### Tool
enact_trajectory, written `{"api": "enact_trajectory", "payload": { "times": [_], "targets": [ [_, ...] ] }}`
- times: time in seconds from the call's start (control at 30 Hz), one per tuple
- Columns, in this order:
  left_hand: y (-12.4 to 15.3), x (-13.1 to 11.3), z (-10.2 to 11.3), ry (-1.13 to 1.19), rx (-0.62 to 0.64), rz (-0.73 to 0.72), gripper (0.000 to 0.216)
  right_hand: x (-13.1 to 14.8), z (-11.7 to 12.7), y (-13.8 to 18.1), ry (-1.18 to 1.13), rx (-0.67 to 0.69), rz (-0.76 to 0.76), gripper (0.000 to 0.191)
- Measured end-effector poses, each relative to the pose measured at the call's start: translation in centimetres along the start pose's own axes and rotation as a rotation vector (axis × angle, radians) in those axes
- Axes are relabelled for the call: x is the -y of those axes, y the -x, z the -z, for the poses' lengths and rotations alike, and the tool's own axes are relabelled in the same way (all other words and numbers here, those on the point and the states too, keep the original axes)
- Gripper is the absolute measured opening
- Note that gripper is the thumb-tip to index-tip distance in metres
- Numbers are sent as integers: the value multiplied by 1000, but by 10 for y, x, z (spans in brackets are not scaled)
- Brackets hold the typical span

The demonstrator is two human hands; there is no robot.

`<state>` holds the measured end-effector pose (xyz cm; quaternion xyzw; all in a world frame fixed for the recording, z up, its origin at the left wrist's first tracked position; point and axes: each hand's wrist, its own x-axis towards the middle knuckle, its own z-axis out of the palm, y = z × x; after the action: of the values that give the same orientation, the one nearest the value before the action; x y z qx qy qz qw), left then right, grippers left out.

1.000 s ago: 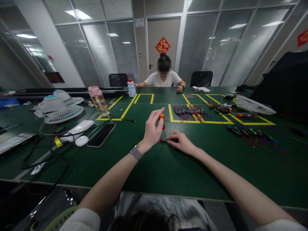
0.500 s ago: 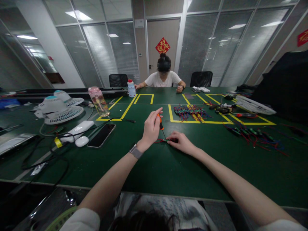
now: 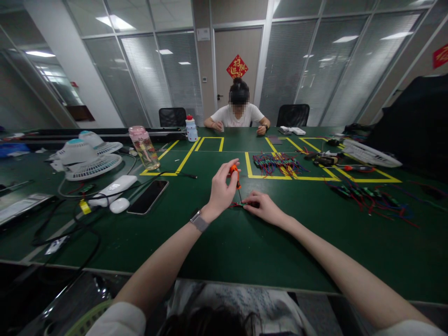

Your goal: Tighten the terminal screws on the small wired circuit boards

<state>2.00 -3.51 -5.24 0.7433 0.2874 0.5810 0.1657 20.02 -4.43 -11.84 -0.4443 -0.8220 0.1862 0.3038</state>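
Observation:
My left hand (image 3: pixel 221 186) is closed round the orange-and-black handle of a screwdriver (image 3: pixel 235 176). The thin shaft points down, its tip at a small green circuit board (image 3: pixel 240 204) with red wires. The board lies on the green table, mostly covered by fingers. My right hand (image 3: pixel 264 206) pinches the board's right end between thumb and fingertips, holding it against the table. A grey watch band circles my left wrist.
Wired circuit boards (image 3: pixel 278 164) lie in a yellow-taped area ahead, more boards (image 3: pixel 367 196) at the right. A phone (image 3: pixel 147 197), white mouse (image 3: pixel 119 206), fans (image 3: pixel 93 163), cables and a pink bottle (image 3: pixel 143 148) stand left. A person (image 3: pixel 238 112) sits opposite.
My left hand and the screwdriver have shifted slightly right, and the screwdriver stands more upright. My right hand stays on the board. The person opposite has drawn one hand in from beside the blue bottle.

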Motion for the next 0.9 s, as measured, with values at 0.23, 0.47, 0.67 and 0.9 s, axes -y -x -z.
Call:
{"api": "enact_trajectory", "payload": {
  "times": [0.23,0.47,0.67,0.9],
  "targets": [
    [-1,-3,2,-211,-125,-28,19,0,0,0,-1,-1,-11,17],
    [-2,1,4,-132,-70,-16,32,0,0,0,-10,7,-11,19],
    [-1,0,0,-46,-72,-1,30,-1,0,0,7,9,-9,19],
    [-2,-6,3,-208,-153,-30,15,-1,0,0,1,0,-10,17]
  ]
}}
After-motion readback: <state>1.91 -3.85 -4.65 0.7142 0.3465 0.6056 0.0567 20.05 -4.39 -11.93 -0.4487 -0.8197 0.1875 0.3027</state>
